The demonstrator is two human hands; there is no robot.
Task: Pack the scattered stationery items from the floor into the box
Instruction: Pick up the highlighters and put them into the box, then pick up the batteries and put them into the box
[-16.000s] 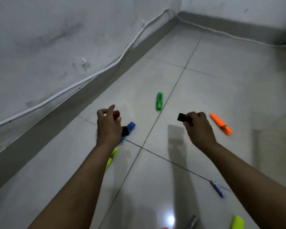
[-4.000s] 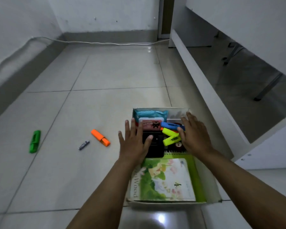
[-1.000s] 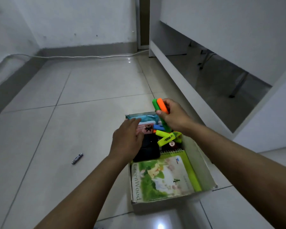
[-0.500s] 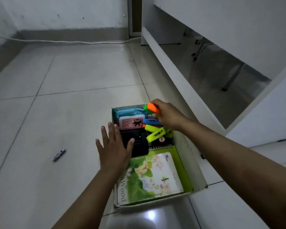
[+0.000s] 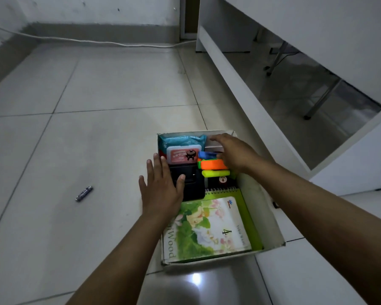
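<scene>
Tiles: pale grey, glossy floor (image 5: 110, 139) with thin dark grout lines; a lamp glare sits on the tile nearer the person than both hands.
Wall: scuffed white, with a grey skirting board and a white cable (image 5: 101, 42) running along its foot, far beyond the hands.
Battery: a small dark cell (image 5: 84, 193) lies on the bare tile, well to the left of the left hand.
Left hand: the left hand (image 5: 162, 190) is spread flat, fingers straight, over the box's left edge, its thumb on a black case (image 5: 191, 183); it grips nothing.
Box: a white cardboard box (image 5: 271, 219) stands on the floor under both hands, holding a green notebook (image 5: 209, 230), a wipes pack (image 5: 183, 154) and an orange highlighter (image 5: 212, 165) atop a yellow one (image 5: 215, 173).
Right hand: the right hand (image 5: 234, 154) reaches into the box's far right corner, fingers loose and extended, just beside the orange highlighter, holding nothing.
Furniture: white panels (image 5: 246, 89) rise to the right of the right hand, metal legs behind them.
</scene>
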